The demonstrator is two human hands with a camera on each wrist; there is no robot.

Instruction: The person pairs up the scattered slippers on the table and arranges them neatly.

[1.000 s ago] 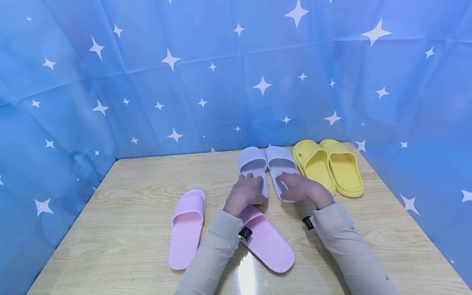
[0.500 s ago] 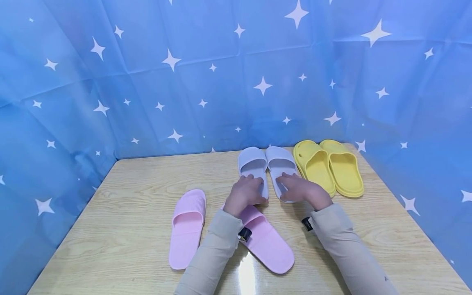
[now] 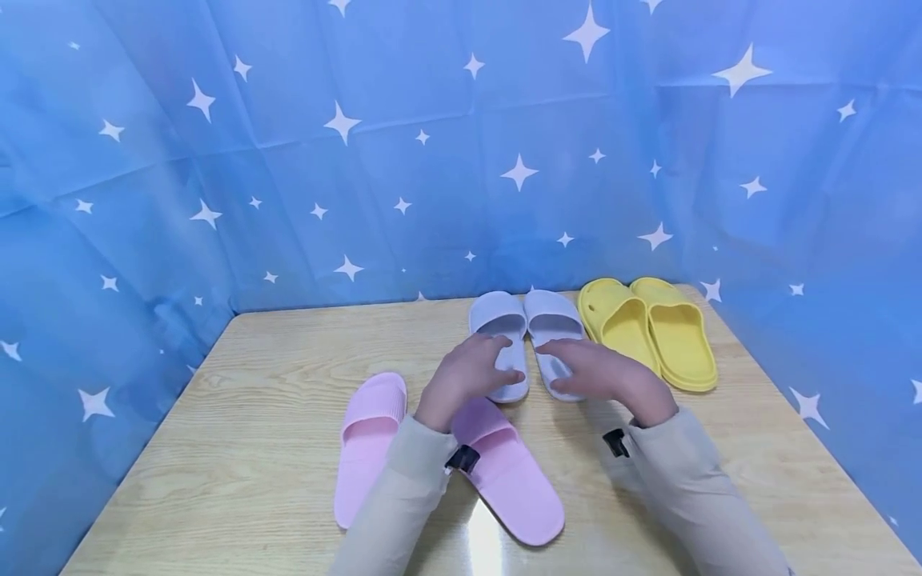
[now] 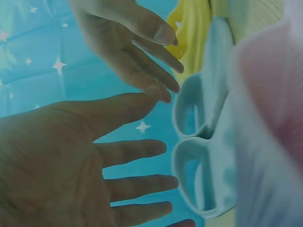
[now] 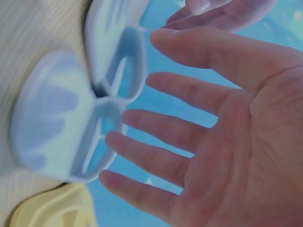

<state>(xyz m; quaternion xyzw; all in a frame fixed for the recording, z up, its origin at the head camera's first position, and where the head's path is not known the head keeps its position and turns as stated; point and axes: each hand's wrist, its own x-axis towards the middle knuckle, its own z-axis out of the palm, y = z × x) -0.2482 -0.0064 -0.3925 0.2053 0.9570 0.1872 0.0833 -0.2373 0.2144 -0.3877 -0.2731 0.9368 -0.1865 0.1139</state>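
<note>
Two pale lavender slippers stand side by side at the back of the table, the left slipper (image 3: 497, 314) and the right slipper (image 3: 551, 310) touching near their straps. Above the left one hovers my left hand (image 3: 468, 376), fingers spread and holding nothing. My right hand (image 3: 605, 372) is over the heel part of the right one, its fingers (image 5: 165, 123) straight and apart, the palm bare in the right wrist view. Beneath my left wrist lies a pink slipper (image 3: 515, 480), angled, its toe end partly hidden. Another pink slipper (image 3: 363, 456) lies left of my forearm, partly covered by the sleeve.
A pair of yellow slippers (image 3: 680, 344) stands right of the lavender pair, near the back right corner. The wooden table (image 3: 252, 416) meets a blue star-patterned curtain (image 3: 403, 176) behind and at both sides.
Both hands have lifted off the lavender slippers and drawn back slightly toward me, with the wrists moving apart. The slippers stay where they were; the head view has shifted a little.
</note>
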